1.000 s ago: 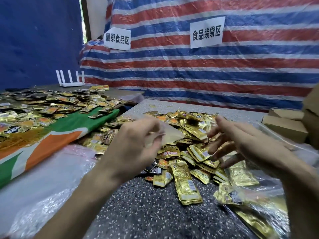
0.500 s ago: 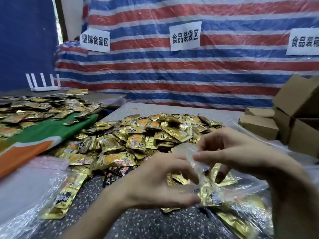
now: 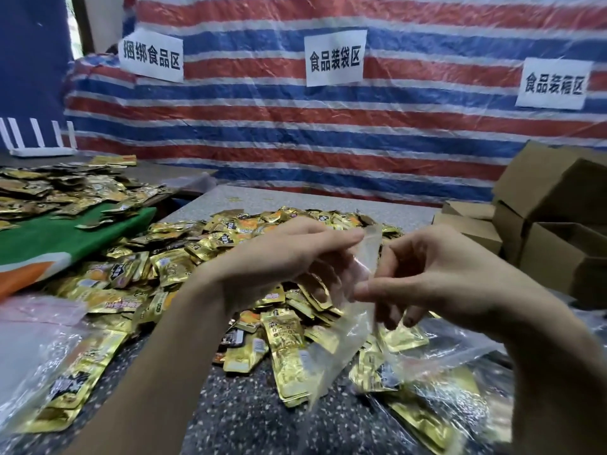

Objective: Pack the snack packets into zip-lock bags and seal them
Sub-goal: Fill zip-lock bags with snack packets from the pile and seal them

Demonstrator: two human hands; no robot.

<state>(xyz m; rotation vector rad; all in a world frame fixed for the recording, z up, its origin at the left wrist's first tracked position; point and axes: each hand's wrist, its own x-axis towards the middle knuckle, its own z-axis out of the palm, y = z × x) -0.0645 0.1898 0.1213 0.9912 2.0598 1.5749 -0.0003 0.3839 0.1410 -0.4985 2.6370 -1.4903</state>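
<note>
From the head camera, my left hand (image 3: 282,257) is raised over the middle of the table (image 3: 236,418), its back towards me and the wrist bent. Its thumb and fingertips pinch the top corner of a clear zip-lock bag (image 3: 348,330). My right hand (image 3: 437,274) sits just beside it at about the same height, fingers curled. Its thumb and forefinger pinch the same bag a little lower along its edge, so the two hands are almost touching with the plastic between them. The bag hangs slack from both pinches and slants down to the left. Its lower end trails over the heap of gold snack packets (image 3: 203,257), which I can see through it. That heap covers the centre of the table, from below my hands back towards the far edge. A strip of bare speckled top is left behind it, in front of the striped tarp (image 3: 328,133). Nearer me, between my forearms, the dark speckled surface is open. Under my right forearm lie plastic bags of packets (image 3: 443,405), and another bagged bundle (image 3: 59,382) lies by my left elbow. Cardboard boxes (image 3: 551,231) stand stacked close on the right. On the left is a green and orange cloth (image 3: 59,238) with more packets scattered on and behind it.
</note>
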